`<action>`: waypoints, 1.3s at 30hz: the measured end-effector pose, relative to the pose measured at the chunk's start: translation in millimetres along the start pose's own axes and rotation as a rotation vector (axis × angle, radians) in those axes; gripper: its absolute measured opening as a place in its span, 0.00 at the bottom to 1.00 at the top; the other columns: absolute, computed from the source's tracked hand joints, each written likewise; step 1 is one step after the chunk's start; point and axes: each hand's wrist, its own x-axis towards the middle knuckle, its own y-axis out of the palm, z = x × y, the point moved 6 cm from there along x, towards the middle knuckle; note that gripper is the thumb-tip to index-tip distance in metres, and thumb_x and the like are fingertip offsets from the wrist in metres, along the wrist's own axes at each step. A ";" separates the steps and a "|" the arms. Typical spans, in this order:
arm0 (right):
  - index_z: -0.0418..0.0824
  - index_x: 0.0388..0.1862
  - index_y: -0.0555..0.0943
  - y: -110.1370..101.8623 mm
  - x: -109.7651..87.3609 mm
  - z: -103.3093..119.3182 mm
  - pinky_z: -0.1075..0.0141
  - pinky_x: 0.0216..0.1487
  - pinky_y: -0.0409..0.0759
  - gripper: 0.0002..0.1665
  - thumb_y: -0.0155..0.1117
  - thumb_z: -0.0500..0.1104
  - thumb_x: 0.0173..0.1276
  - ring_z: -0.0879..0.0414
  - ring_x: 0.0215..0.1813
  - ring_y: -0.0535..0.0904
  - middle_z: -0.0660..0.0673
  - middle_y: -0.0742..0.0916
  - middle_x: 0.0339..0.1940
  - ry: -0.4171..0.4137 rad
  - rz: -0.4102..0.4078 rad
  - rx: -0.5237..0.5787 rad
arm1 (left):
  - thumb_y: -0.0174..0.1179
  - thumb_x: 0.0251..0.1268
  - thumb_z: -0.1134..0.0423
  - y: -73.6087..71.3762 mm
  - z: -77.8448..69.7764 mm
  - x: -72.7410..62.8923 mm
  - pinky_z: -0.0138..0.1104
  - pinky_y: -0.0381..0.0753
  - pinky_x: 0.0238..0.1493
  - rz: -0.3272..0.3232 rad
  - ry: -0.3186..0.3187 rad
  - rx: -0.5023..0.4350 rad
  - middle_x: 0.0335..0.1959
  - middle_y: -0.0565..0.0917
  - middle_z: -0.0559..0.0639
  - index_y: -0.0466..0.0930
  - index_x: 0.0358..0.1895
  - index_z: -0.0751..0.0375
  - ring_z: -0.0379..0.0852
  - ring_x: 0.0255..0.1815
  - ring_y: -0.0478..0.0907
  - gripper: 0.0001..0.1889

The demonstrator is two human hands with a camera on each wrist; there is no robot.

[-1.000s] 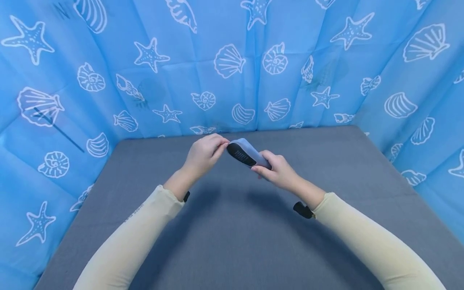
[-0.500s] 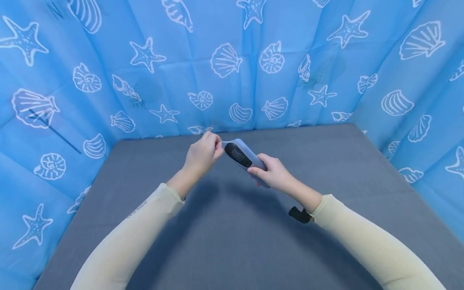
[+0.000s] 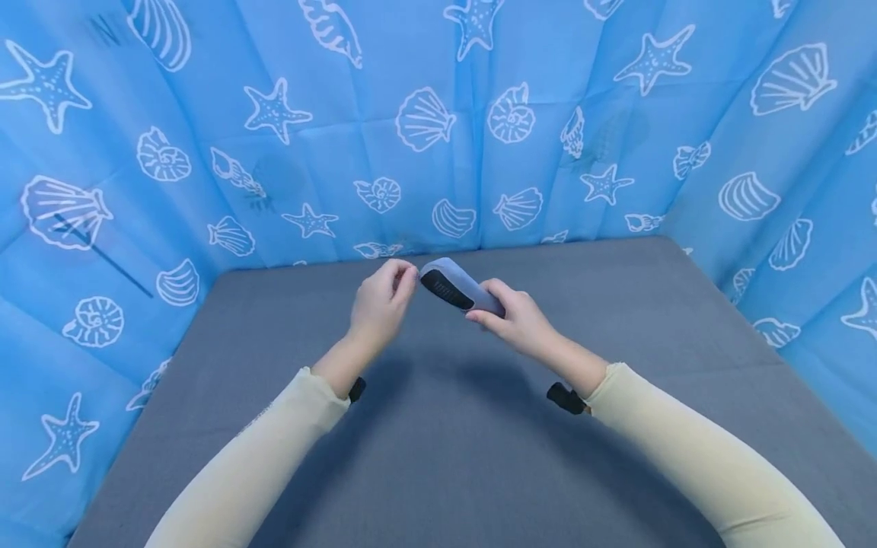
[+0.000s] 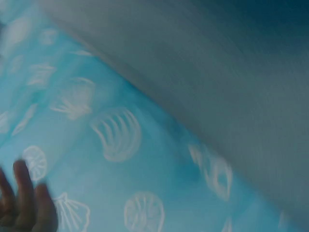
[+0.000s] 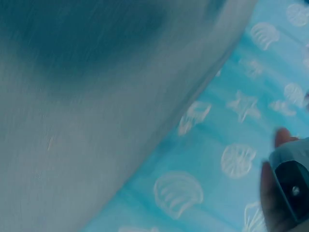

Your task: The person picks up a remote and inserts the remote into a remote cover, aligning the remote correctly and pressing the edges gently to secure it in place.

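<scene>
A blue-grey handheld device (image 3: 473, 291), long and rounded with a black printed panel (image 3: 445, 289), is held up tilted above the grey surface. My right hand (image 3: 517, 323) grips its lower end, thumb along the near side. At the upper end, the thumb and fingertips of my left hand (image 3: 384, 301) pinch together, right at the tip, where a clear film reaches the fingers. The right wrist view catches part of the device (image 5: 292, 153) at the right edge. Only some fingers (image 4: 26, 200) of the left hand show in the left wrist view; its pinch is hidden there.
A grey cloth-covered table (image 3: 438, 457) lies beneath both arms. Blue curtains (image 3: 384, 68) printed with white shells and starfish hang behind and along both sides. A black wrist strap piece (image 3: 567, 398) sticks out under the right wrist.
Half a second ago my left hand stretched clear film off the device's upper end; now the fingertips are back close against that tip. The right hand keeps its grip and has turned the device slightly.
</scene>
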 end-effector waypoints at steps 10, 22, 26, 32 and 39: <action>0.38 0.39 0.78 -13.9 13.6 17.0 0.34 0.55 0.63 0.23 0.74 0.22 0.47 0.39 0.53 0.78 0.38 0.86 0.46 -0.675 -0.204 -0.299 | 0.27 0.78 0.39 43.0 -9.6 -18.6 0.45 0.83 0.41 0.614 -0.448 -0.701 0.41 0.86 0.62 0.71 0.60 0.72 0.51 0.37 0.86 0.39; 0.40 0.36 0.75 -10.4 27.4 11.6 0.34 0.62 0.59 0.21 0.73 0.24 0.50 0.39 0.60 0.75 0.39 0.85 0.51 -0.644 -0.226 -0.352 | 0.39 0.81 0.58 46.7 -6.7 -18.9 0.44 0.81 0.46 0.509 -0.414 -0.774 0.37 0.83 0.54 0.67 0.61 0.78 0.43 0.34 0.85 0.23; 0.37 0.42 0.76 -11.9 31.8 12.6 0.33 0.63 0.57 0.21 0.72 0.24 0.51 0.37 0.64 0.71 0.36 0.82 0.58 -0.596 -0.269 -0.391 | 0.41 0.81 0.58 46.9 -3.0 -18.9 0.40 0.82 0.45 0.414 -0.464 -0.764 0.42 0.82 0.61 0.68 0.61 0.76 0.44 0.37 0.84 0.22; 0.27 0.54 0.73 -15.7 30.4 2.5 0.52 0.62 0.69 0.18 0.59 0.27 0.65 0.41 0.61 0.72 0.32 0.78 0.58 -0.189 -0.342 -0.129 | 0.46 0.79 0.57 42.7 7.7 -16.7 0.32 0.76 0.41 0.145 -0.579 -0.740 0.49 0.80 0.61 0.68 0.61 0.71 0.42 0.40 0.77 0.20; 0.24 0.54 0.73 22.5 7.1 -4.6 0.60 0.42 0.80 0.22 0.47 0.44 0.79 0.54 0.38 0.83 0.40 0.85 0.40 0.307 -0.027 0.561 | 0.47 0.78 0.61 32.3 11.2 -12.3 0.35 0.66 0.44 -0.099 -0.559 -0.795 0.46 0.81 0.60 0.66 0.62 0.71 0.39 0.39 0.73 0.19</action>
